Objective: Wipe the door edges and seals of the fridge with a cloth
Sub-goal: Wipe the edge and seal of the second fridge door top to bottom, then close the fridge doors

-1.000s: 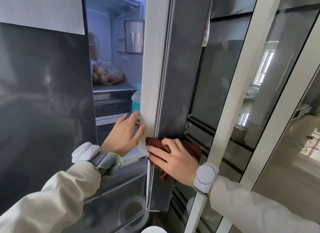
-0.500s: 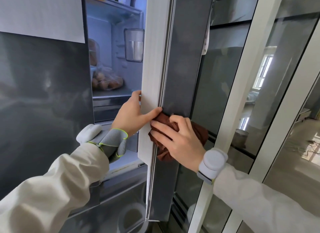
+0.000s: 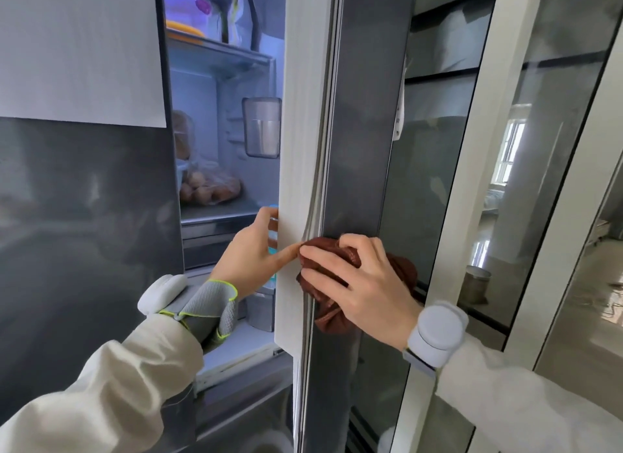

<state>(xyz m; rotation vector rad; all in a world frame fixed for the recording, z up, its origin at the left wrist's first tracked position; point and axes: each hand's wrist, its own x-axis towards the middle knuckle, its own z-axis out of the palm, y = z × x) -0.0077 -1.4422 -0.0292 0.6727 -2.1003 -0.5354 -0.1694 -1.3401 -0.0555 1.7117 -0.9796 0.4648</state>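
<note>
Head view: your right hand (image 3: pixel 367 284) presses the bunched brown cloth (image 3: pixel 340 284) against the door seal (image 3: pixel 312 223), fingers curled over it. Your left hand (image 3: pixel 253 253) grips the white door edge (image 3: pixel 296 149), thumb extended. You're mid-wipe, I judge; next, slide along the seal with steady pressure.

Left hand (image 3: pixel 251 253): fingers curled round the inner side of the door edge (image 3: pixel 298 149), thumb stretched across its face.
Right hand (image 3: pixel 364 285): fingers spread and bent over the cloth (image 3: pixel 328 312), pressing it against the door seal (image 3: pixel 315 196).
Forearms: both raised, in pale sleeves, wristbands on.
</note>
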